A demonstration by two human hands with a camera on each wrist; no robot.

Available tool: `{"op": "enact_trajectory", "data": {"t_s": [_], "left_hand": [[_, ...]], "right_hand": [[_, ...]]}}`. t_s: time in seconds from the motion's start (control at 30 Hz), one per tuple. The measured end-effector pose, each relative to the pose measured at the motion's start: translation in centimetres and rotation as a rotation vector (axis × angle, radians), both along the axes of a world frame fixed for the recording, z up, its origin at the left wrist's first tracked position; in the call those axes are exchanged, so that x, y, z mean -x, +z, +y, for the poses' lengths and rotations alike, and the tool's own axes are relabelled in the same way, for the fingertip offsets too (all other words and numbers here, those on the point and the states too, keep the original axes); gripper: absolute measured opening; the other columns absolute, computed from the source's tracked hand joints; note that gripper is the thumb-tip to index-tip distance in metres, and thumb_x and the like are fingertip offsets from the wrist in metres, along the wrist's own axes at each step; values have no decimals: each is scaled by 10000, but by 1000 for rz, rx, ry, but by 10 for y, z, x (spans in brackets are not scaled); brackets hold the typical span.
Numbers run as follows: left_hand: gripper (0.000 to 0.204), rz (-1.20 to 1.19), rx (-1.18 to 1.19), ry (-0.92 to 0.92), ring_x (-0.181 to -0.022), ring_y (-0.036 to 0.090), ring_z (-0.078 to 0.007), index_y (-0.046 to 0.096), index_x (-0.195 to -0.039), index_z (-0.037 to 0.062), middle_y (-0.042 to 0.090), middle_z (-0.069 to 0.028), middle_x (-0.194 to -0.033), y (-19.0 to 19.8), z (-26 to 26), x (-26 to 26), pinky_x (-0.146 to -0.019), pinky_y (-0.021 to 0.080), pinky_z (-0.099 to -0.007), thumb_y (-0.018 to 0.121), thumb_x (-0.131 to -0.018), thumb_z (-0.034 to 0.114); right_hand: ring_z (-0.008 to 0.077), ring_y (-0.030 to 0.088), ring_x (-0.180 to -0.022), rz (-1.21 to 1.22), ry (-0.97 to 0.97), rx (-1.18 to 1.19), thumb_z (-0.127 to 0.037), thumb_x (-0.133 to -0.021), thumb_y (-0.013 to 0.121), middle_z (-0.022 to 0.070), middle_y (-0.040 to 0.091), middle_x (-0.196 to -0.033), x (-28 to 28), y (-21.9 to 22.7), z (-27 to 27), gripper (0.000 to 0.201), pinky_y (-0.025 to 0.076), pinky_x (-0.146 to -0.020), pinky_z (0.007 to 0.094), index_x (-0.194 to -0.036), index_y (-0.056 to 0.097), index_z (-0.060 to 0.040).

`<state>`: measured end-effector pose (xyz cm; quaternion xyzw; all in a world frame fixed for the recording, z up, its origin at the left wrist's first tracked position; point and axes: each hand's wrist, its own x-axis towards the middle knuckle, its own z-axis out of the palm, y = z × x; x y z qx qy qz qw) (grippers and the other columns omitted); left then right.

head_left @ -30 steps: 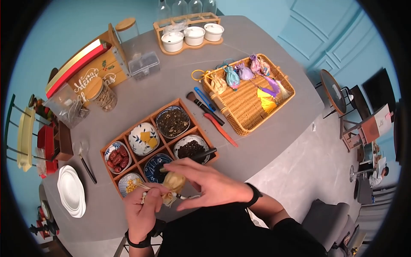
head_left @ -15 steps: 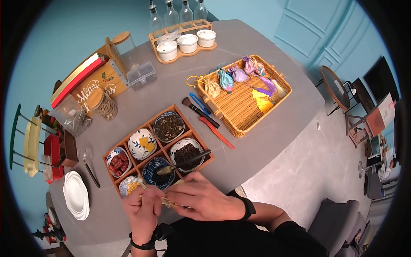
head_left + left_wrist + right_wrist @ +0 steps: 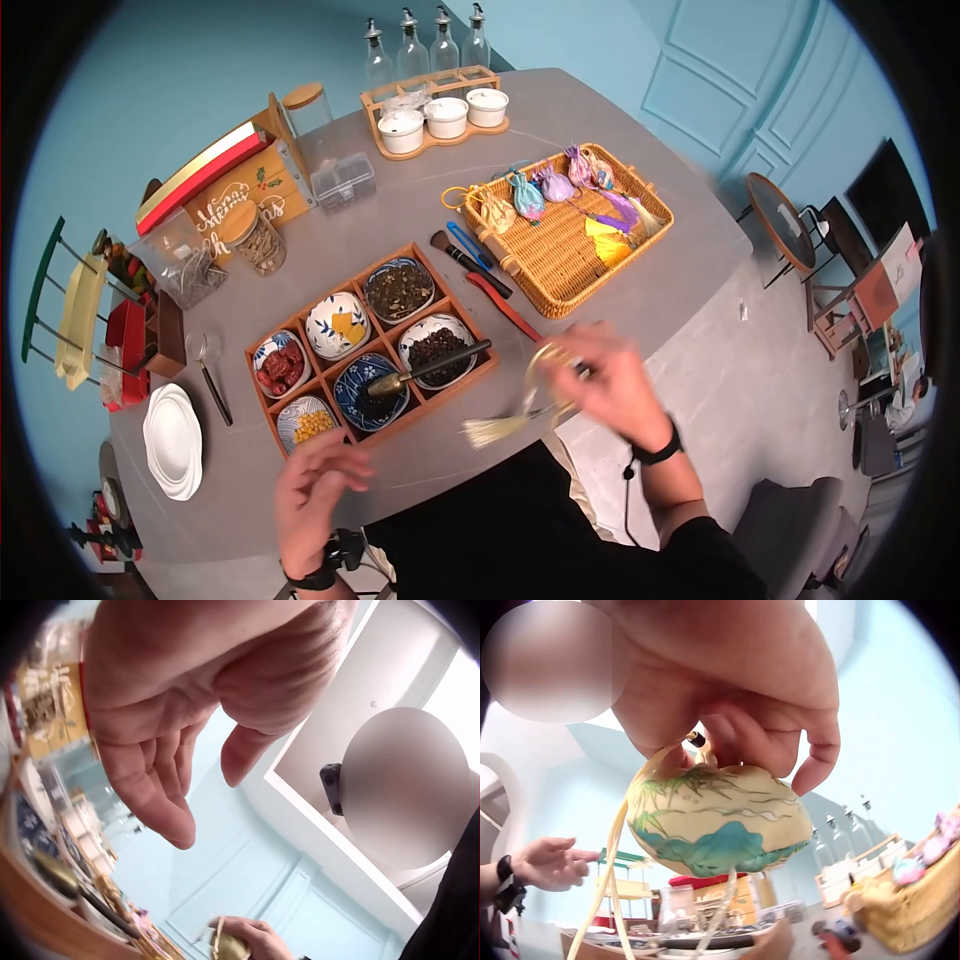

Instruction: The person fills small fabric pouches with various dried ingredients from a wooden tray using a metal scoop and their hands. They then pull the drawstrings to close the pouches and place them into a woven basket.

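1. Head view: Both hands have come apart since the frame half a second earlier, when they met at the near side of the partitioned wooden box (image 3: pixel 440 395). Right hand (image 3: pixel 600 380) has moved off to the right, carrying the cream fabric pouch (image 3: pixel 720 821) with it; pale cord and a cream tassel (image 3: pixel 495 428) hang out to the left of that hand. Left hand (image 3: pixel 318 490) is at the box's near left corner, fingers loosely bent and holding nothing. Across the dark blue patterned bowl (image 3: pixel 345 395) lies a black-handled tool with a brass-coloured head (image 3: pixel 430 367). Beyond the right hand is the woven wicker basket (image 3: pixel 560 265).

2. Left wrist view: the left hand's fingers curve gently, with its thumb well apart from them. Low in this view, the right hand holds the pouch up.

3. Right wrist view: curled fingers pinch the pouch at its gathered neck, near a small black bead (image 3: pixel 697 739). Green leaves and teal hills decorate the cloth; pale yellow cords (image 3: pixel 613 859) dangle beside it. Farther off, the left hand appears spread.
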<state>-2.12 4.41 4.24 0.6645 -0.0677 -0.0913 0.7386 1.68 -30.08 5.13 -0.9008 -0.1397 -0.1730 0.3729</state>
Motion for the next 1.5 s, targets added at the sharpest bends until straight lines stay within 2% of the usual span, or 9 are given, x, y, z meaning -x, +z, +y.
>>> {"op": "enact_trajectory", "data": {"t_s": [0.13, 0.53, 0.6, 0.8, 0.93, 1.07, 1.17, 1.27, 1.5], "left_hand": [[336, -10, -51, 255, -845, 650, -191, 553, -1261, -12, 679, -138, -986, -25, 60, 24, -702, 514, -289, 553, -972, 160], [220, 53, -252, 764, -507, 258, -9, 540, -842, 76, 331, 69, -598, -82, 128, 26, -471, 174, -220, 576, -1000, 226], [251, -14, -127, 804, -476, 203, 6, 500, -810, 94, 295, 86, -582, -86, 135, 25, -439, 127, -220, 579, -998, 240], [173, 44, -396, 808, -473, 429, -35, 583, -1051, 36, 597, -22, -813, -41, 102, 12, -427, 290, -172, 539, -1004, 196], [258, -43, -537, 579, -785, 621, -111, 577, -1172, 11, 638, -77, -969, -54, 134, 4, -603, 434, -218, 560, -1001, 203], [190, 4, -522, 499, -685, 552, -89, 584, -1129, 14, 587, -38, -815, -37, 152, -21, -605, 427, -211, 560, -1000, 151], [144, -46, -738, 533, -630, 453, -54, 604, -1040, 5, 503, 3, -707, -29, 153, -62, -553, 364, -221, 539, -1013, 131], [185, -445, -994, 604, -605, 384, -58, 600, -990, -22, 486, 12, -679, -57, 156, -107, -527, 331, -244, 538, -1018, 150], [210, -363, -1019, 590, -634, 440, -69, 624, -1006, -44, 568, -42, -709, -74, 150, -126, -576, 396, -256, 551, -1012, 152]], "right_hand": [[282, 628, -586, 214, -363, -5, -200, -831, 682, 164, 638, -655, -41, 26, -40, 231, 491, -580, 388, -942, 744, -7], [358, 689, -733, 521, -270, 559, -349, -867, 662, 267, 674, -785, -188, -56, -62, 395, 534, -713, 424, -918, 721, 39], [331, 696, -773, 78, -344, 482, -352, -899, 648, 230, 705, -839, -179, -55, -66, 397, 532, -733, 405, -970, 719, 32], [360, 691, -853, 204, -359, 237, -197, -917, 606, 221, 704, -916, -116, -8, -75, 255, 526, -764, 417, -1031, 707, 8], [300, 700, -854, 158, -422, 180, -110, -922, 591, 184, 719, -891, -90, -35, -83, 264, 531, -792, 367, -1149, 679, -7], [188, 684, -879, -5, -285, -22, -34, -911, 603, 113, 728, -907, -68, 31, -47, 410, 515, -839, 319, -1320, 585, -21], [247, 648, -902, -474, -14, 147, -99, -854, 623, 208, 652, -1056, -44, 94, -28, 619, 503, -831, 359, -1406, 413, 88], [246, 646, -896, -455, 25, 111, -98, -852, 624, 206, 651, -1052, -54, 78, -31, 619, 503, -827, 359, -1404, 414, 88], [242, 640, -877, -454, 27, 36, -96, -848, 628, 200, 649, -1041, -51, 52, -17, 620, 500, -811, 357, -1401, 418, 90]]}}
